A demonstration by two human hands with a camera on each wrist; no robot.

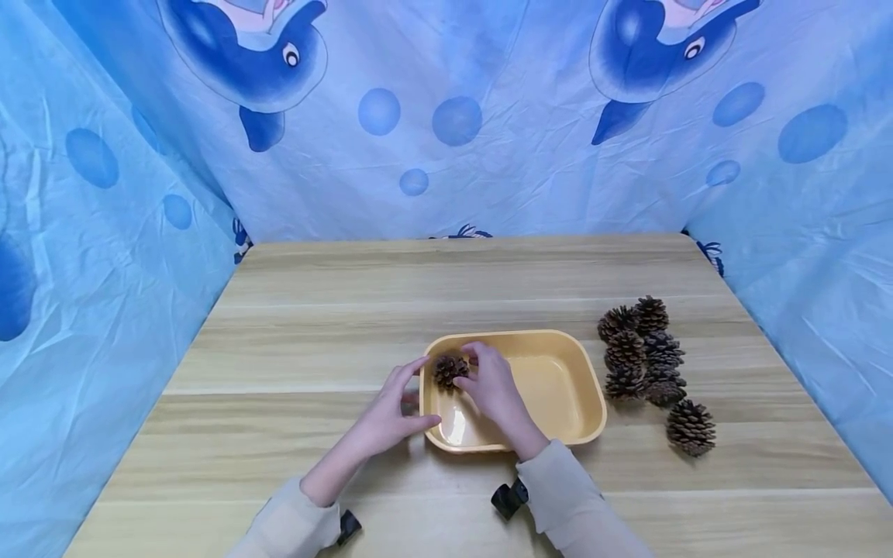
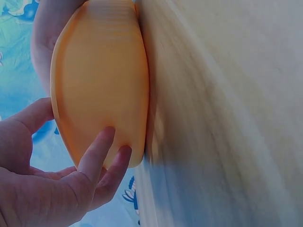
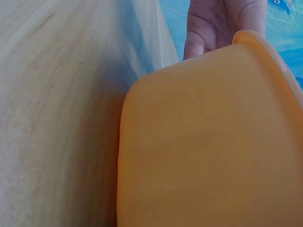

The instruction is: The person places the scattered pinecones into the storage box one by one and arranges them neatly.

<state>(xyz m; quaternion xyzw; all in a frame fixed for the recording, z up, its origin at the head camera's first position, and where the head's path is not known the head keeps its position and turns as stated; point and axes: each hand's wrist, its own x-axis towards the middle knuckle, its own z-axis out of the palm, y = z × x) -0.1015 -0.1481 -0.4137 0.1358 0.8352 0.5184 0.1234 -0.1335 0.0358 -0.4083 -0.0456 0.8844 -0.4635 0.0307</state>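
we see the right hand (image 1: 491, 381) inside the yellow tub (image 1: 551, 387), its thumb and fingers curved at the right side of a pine cone (image 1: 446, 372). the thumb tip meets the cone in our head view, but we cannot tell whether the grip is firm or loose; the right wrist view does not show these fingertips. the cone sits at the tub's left end, next to the inner wall.

we find the left hand (image 1: 391, 415) spread wide around the outside of that same end. its thumb and forefinger reach the rim, well apart from each other, and in the left wrist view two more fingertips (image 2: 124, 152) touch the outer wall.

around the hands, we notice pale sleeves (image 1: 568, 496) and a small black device (image 1: 509, 500) by each wrist. the tub stands upright on a wood-grain table (image 1: 300, 325). to its right, we count six cones bunched together (image 1: 625, 350) in two rough columns, with a single cone (image 1: 691, 428) just beside them, nearer the person. past the table, we have blue cloth (image 1: 516, 201) printed with whale-like figures (image 1: 265, 70) and round bubbles (image 1: 456, 121).
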